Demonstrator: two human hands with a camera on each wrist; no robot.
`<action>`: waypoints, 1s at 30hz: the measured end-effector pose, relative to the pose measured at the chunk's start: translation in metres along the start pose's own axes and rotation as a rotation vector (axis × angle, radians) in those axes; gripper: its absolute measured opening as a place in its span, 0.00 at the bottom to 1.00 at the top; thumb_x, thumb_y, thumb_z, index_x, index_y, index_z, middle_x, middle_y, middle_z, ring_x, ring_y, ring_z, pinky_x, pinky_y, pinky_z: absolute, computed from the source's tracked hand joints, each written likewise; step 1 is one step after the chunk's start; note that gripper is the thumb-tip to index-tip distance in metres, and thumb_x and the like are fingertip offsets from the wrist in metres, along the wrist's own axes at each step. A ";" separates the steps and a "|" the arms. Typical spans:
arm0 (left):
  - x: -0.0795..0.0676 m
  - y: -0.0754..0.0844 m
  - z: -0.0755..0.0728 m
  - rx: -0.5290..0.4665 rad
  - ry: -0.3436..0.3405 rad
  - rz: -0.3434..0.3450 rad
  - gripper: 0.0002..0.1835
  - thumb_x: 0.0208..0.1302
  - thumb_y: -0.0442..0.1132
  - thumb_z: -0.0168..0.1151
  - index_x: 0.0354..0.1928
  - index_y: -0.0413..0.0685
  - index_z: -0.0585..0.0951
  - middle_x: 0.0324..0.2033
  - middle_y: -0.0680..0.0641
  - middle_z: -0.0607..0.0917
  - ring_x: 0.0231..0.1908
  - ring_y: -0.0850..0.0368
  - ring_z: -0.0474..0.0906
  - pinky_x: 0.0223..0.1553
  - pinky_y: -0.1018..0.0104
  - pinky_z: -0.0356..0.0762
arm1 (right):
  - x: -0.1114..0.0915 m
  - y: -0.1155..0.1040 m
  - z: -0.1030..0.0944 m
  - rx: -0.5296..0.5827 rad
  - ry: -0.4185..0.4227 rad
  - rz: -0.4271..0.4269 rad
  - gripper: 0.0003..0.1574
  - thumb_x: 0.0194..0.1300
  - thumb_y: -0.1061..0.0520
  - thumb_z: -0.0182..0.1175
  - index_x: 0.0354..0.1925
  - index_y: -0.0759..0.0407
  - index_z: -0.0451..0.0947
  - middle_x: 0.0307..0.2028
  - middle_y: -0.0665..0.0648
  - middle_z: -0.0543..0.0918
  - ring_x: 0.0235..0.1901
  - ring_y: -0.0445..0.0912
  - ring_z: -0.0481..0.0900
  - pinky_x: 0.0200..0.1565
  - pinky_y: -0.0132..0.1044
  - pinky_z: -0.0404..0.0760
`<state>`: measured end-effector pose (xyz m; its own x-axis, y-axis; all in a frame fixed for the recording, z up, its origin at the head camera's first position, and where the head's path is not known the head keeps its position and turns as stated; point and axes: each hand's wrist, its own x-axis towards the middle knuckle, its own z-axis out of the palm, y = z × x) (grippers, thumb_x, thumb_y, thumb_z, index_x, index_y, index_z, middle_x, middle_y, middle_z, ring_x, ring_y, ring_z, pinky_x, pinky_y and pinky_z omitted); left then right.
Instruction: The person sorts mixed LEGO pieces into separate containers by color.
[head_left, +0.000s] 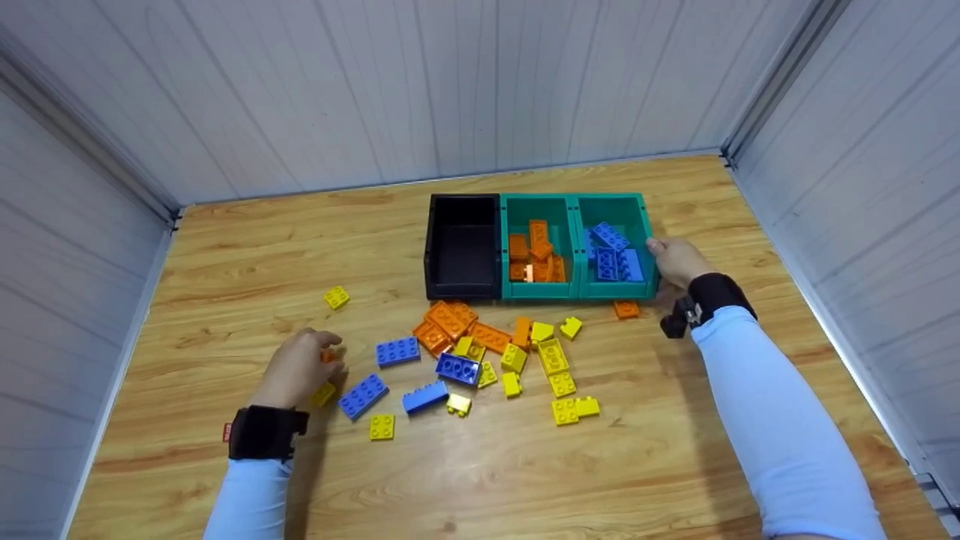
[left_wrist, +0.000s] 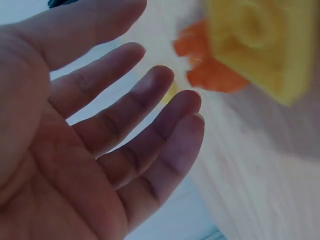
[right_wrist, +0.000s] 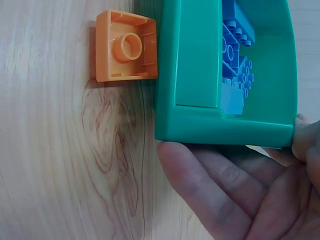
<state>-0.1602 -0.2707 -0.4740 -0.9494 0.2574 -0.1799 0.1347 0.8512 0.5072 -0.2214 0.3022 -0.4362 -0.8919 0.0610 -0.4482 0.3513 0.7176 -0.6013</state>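
In the head view my left hand [head_left: 296,367] hovers low over the left of the table, fingers spread and loosely bent, holding nothing. Beside its fingers lie a small orange brick [left_wrist: 212,72] and a yellow brick [left_wrist: 265,45], blurred in the left wrist view. My right hand [head_left: 681,262] grips the right wall of the green bin [right_wrist: 225,131], thumb at the rim and fingers along the outside. Blue bricks [head_left: 611,251] lie inside that bin. An upturned orange square brick [right_wrist: 127,47] rests on the table against its front.
A middle green bin [head_left: 536,206] contains orange bricks; the black bin [head_left: 463,259] to its left has none. Several orange, yellow and blue bricks [head_left: 397,351] lie scattered before the bins. White panel walls [head_left: 390,90] enclose the wooden table [head_left: 480,487] at the back and sides.
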 end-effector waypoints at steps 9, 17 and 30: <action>-0.003 -0.007 0.011 0.016 0.008 -0.049 0.17 0.58 0.27 0.70 0.50 0.33 0.82 0.45 0.34 0.79 0.45 0.39 0.77 0.48 0.44 0.77 | 0.002 -0.001 -0.002 0.018 -0.003 0.016 0.39 0.81 0.43 0.28 0.76 0.68 0.48 0.71 0.73 0.58 0.70 0.64 0.55 0.67 0.58 0.59; -0.001 -0.007 0.011 0.016 0.013 -0.046 0.16 0.59 0.30 0.70 0.50 0.32 0.83 0.45 0.34 0.79 0.44 0.40 0.77 0.46 0.45 0.77 | 0.002 0.000 -0.004 -0.049 0.013 -0.006 0.39 0.81 0.42 0.27 0.76 0.68 0.48 0.72 0.73 0.55 0.72 0.66 0.51 0.69 0.57 0.55; 0.019 0.036 0.000 -0.086 0.063 0.040 0.21 0.65 0.36 0.66 0.58 0.35 0.79 0.53 0.35 0.77 0.50 0.41 0.76 0.51 0.47 0.76 | 0.001 0.001 0.001 0.037 -0.002 0.016 0.37 0.82 0.44 0.28 0.76 0.66 0.51 0.67 0.72 0.64 0.64 0.62 0.65 0.60 0.56 0.71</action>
<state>-0.1731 -0.2354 -0.4590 -0.9602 0.2587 -0.1056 0.1506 0.7976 0.5841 -0.2214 0.3028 -0.4379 -0.8853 0.0706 -0.4596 0.3759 0.6905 -0.6180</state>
